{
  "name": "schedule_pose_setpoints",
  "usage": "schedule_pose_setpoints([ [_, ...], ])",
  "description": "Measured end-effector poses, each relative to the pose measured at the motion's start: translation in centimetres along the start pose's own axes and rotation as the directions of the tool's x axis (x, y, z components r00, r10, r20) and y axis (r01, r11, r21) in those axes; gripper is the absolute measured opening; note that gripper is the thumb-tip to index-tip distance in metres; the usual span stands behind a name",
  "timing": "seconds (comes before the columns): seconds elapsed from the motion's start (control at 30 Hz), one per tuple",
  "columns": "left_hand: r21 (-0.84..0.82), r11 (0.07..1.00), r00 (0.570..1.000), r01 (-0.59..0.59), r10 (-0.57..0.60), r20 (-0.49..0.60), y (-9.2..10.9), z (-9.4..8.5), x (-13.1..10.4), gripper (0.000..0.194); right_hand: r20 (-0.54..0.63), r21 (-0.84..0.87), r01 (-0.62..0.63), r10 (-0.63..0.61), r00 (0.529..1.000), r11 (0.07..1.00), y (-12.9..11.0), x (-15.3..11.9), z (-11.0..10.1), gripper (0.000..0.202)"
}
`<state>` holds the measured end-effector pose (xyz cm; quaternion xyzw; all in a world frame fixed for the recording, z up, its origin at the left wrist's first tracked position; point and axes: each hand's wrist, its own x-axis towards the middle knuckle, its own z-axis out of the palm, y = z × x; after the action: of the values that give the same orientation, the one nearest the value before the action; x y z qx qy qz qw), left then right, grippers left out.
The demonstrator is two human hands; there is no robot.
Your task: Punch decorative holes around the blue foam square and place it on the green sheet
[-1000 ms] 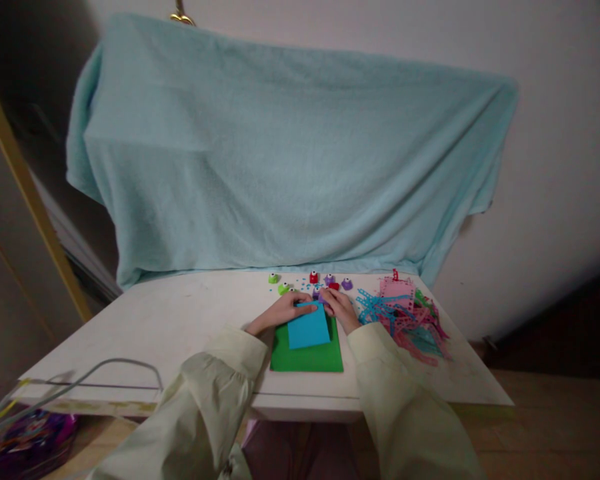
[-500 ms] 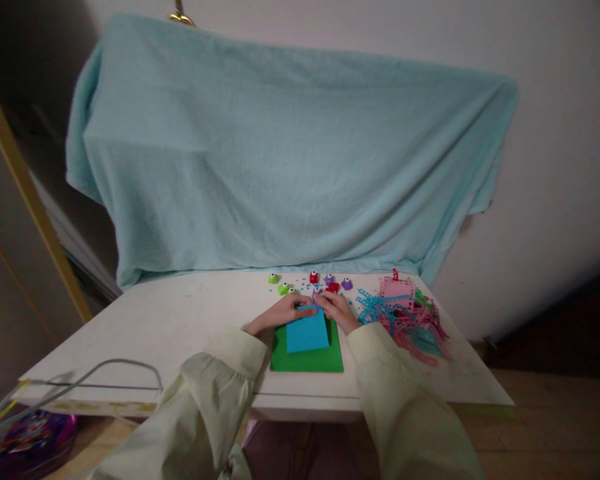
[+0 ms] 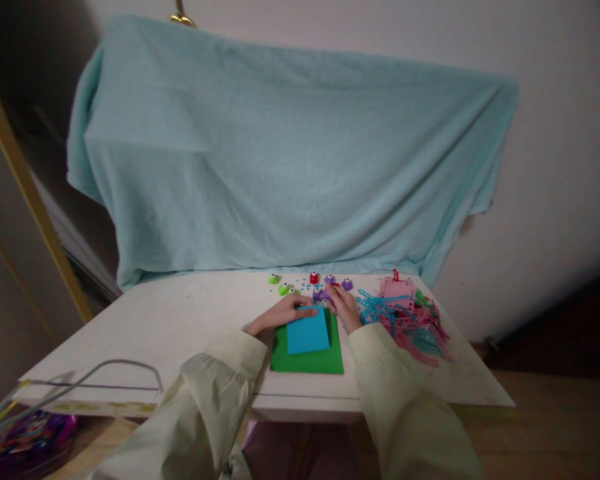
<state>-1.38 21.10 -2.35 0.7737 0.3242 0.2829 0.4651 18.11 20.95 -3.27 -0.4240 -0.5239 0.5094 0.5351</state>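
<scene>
A light-blue square of paper (image 3: 308, 333) lies over a larger green sheet or board (image 3: 307, 364). My left hand (image 3: 287, 311) grips the top of the blue paper, with its thumb on the upper face and its other fingers curled behind. Just beyond the paper's upper right corner, my right hand (image 3: 343, 307) is closed at a small purple craft punch (image 3: 325, 296), partly hidden by the fingers. Another purple punch (image 3: 317, 293) sits close by. A red punch (image 3: 335, 285) shows only in part behind my right hand.
Further back stand a red punch (image 3: 314, 278), green punches (image 3: 273, 279) and purple punches (image 3: 347, 285), with tiny blue paper bits around. At right lie cut blue strips (image 3: 380, 307) and a pile of pink scraps (image 3: 415, 327). A pale-blue cloth (image 3: 290, 160) hangs behind the white table (image 3: 180, 320).
My right hand has moved slightly right, away from the blue paper's edge, uncovering purple near its fingertips and covering much of a red punch. My left hand keeps its place on the paper.
</scene>
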Motion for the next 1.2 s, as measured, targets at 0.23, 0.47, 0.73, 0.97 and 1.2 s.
schedule_pose_setpoints([
  [0.23, 0.009, 0.999, 0.996, 0.032, -0.031, -0.085, 0.2, -0.2, 0.0, 0.040, 0.054, -0.045, -0.005, 0.008, 0.999, 0.999, -0.6, -0.3, -0.1, 0.048],
  [0.47, 0.002, 1.000, 0.995, 0.013, -0.013, -0.102, 0.2, -0.2, 0.0, 0.038, 0.135, -0.026, -0.040, 0.043, 0.990, 0.999, -0.5, -0.2, 0.2, 0.045],
  [0.73, 0.010, 1.000, 0.994, 0.030, -0.028, -0.110, 0.4, -0.2, 0.0, 0.039, 0.166, -0.012, -0.037, 0.038, 0.985, 0.999, -0.6, -0.4, 0.3, 0.046],
  [0.97, 0.039, 0.999, 0.986, 0.006, 0.001, -0.165, -0.1, -0.3, 0.2, 0.046, 0.244, -0.045, -0.064, 0.073, 0.967, 0.997, -0.2, -0.2, 0.0, 0.045],
  [1.2, 0.149, 0.986, 0.984, -0.071, 0.094, -0.154, -0.4, -0.6, 0.1, 0.045, 0.237, -0.131, -0.024, 0.055, 0.970, 0.991, 0.0, -0.4, -0.1, 0.040],
])
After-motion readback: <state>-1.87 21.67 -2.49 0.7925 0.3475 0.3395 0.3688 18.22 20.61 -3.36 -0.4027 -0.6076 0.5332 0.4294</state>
